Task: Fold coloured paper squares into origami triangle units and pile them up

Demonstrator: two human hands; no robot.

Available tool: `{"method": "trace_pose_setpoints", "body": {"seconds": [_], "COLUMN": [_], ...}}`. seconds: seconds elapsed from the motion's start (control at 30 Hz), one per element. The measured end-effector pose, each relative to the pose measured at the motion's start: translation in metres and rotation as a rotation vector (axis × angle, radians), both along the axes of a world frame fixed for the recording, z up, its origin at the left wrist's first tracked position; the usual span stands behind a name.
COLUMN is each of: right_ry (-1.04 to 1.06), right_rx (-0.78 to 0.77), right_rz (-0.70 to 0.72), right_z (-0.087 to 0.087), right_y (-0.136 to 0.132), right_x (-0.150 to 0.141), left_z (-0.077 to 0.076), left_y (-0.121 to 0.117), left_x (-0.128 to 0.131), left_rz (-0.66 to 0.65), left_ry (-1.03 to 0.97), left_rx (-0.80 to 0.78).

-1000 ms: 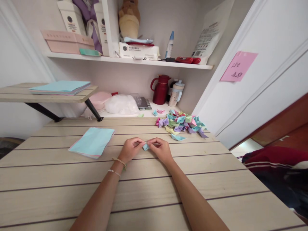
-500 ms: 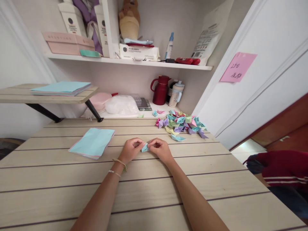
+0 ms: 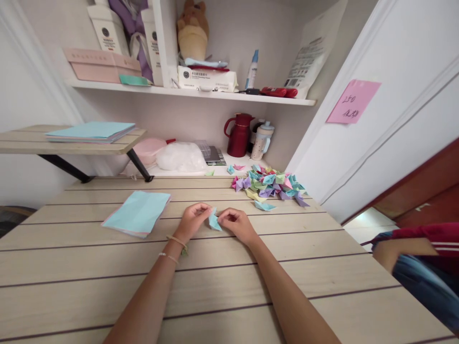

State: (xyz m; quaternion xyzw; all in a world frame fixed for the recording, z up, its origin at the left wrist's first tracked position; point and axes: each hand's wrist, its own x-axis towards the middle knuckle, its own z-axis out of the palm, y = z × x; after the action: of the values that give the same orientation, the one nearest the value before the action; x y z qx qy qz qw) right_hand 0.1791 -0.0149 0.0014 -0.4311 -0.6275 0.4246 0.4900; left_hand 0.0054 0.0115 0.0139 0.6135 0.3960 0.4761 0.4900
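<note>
A small folded piece of light blue paper (image 3: 214, 220) is held just above the wooden table, between my two hands. My left hand (image 3: 195, 220) pinches its upper left edge between thumb and fingers. On the other side, my right hand (image 3: 237, 223) grips its right edge with thumb and forefinger. Left of my hands lies a stack of blue and pink paper sheets (image 3: 138, 212). To the right, beyond my right hand, is a heap of folded paper boats (image 3: 274, 184) in several colours, with one blue paper boat (image 3: 264, 206) at its near edge.
A raised wooden stand (image 3: 131, 145) at the left carries more paper (image 3: 91, 131). Behind the table, a white shelf (image 3: 190, 91) holds boxes and bottles. A red jug (image 3: 239, 136) and a cup (image 3: 263, 141) stand beneath it. Another person's arm (image 3: 405, 251) shows at right.
The folded blue paper has opened out and shows more of its surface, my hands slightly further apart. At right, the other person's arm and leg have come further into view.
</note>
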Motion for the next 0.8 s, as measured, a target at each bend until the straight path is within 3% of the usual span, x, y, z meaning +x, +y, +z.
{"method": "trace_pose_setpoints", "body": {"seconds": [0.17, 0.3, 0.67, 0.8], "right_ry": [0.146, 0.187, -0.121, -0.128], "right_rx": [0.006, 0.005, 0.078, 0.061], "right_rz": [-0.101, -0.114, -0.075, -0.09], "right_z": [-0.004, -0.006, -0.003, 0.0], "right_y": [0.005, 0.007, 0.0, -0.003], "right_x": [0.003, 0.004, -0.002, -0.006], "left_z": [-0.001, -0.001, -0.007, -0.006], "left_y": [0.003, 0.004, 0.005, 0.004], "left_x": [-0.003, -0.004, -0.002, -0.002], "left_rz": [-0.058, -0.129, -0.165, -0.121], "left_ry": [-0.15, -0.14, -0.087, -0.118], "left_rx": [-0.096, -0.154, -0.17, -0.145]}}
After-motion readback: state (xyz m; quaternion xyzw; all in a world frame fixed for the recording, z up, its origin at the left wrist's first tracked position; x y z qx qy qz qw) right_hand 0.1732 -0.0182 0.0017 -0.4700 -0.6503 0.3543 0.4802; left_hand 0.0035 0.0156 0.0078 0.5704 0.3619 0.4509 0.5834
